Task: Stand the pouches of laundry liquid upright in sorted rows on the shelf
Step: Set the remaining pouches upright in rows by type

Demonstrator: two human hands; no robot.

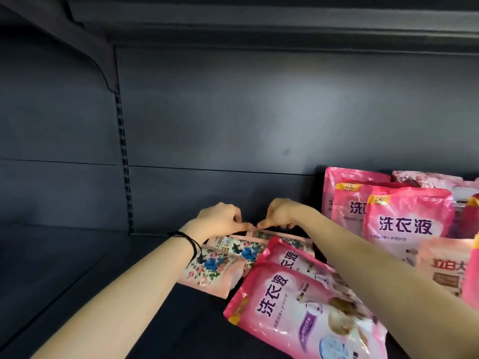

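Observation:
Both hands reach deep into a dark shelf [77,255]. My left hand [220,220] and my right hand [281,215] meet at the far edge of a pale floral pouch [272,235] lying flat, each with curled fingers pinching its top edge. Two more floral pouches [207,270] lie flat under my left wrist. Two bright pink pouches [293,304] lie flat in front, overlapping. To the right, three pink pouches [407,218] stand upright in a row from front to back.
The grey back wall [259,125] is close behind my hands. A slotted upright [124,161] divides the wall at left. A peach pouch [445,268] and other pouches crowd the right edge. The shelf above [259,19] hangs overhead.

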